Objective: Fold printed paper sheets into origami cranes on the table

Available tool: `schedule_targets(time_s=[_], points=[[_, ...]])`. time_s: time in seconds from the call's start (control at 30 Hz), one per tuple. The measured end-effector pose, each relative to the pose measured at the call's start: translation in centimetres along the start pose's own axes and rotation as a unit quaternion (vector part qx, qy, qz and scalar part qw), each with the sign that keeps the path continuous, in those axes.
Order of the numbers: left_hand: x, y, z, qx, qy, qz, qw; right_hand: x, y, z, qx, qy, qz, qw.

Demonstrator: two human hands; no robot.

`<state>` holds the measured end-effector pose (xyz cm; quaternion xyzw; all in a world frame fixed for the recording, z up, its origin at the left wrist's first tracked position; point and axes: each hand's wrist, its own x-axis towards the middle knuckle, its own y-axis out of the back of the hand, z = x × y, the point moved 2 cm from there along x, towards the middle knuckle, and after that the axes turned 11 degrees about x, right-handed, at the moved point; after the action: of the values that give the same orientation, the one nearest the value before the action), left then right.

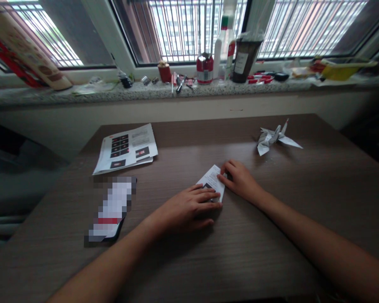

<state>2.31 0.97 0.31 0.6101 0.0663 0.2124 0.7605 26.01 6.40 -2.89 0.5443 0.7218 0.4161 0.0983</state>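
Note:
A small folded sheet of printed paper (213, 174) lies on the brown table between my hands. My left hand (192, 206) rests flat across its lower left part, fingers stretched out and hiding some of the print. At its right edge, my right hand (240, 179) pinches the paper between thumb and bent fingers. Farther back on the right stands a folded paper crane (274, 136), apart from both hands.
A stack of printed sheets (129, 147) lies at the back left, with a phone (113, 210), its screen blurred out, in front. On the stone windowsill (97, 94) stand a red can (205, 69), a dark lidded cup (244, 59) and a yellow basket (337, 71).

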Motion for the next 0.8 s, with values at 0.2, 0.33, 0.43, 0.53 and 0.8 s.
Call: schedule_targets(time_s=[0.2,0.33,0.43,0.53,0.8], points=[[0.11,0.18,0.06,0.017,0.027,-0.031,0.999,0.06,-0.16,0.25,0.000,0.000,-0.003,1.000],[0.01,0.28,0.07,0.027,0.037,-0.046,0.998,0.13,-0.23,0.50,0.003,-0.002,-0.007,1.000],[-0.07,0.31,0.08,0.020,0.040,-0.036,0.998,0.23,-0.22,0.65,0.003,-0.007,-0.012,1.000],[-0.09,0.27,0.08,0.015,0.042,-0.036,0.998,0.29,-0.22,0.72,0.007,-0.006,-0.013,1.000],[-0.14,0.35,-0.17,0.004,0.042,-0.051,0.998,0.24,-0.24,0.60,0.003,0.000,-0.006,1.000]])
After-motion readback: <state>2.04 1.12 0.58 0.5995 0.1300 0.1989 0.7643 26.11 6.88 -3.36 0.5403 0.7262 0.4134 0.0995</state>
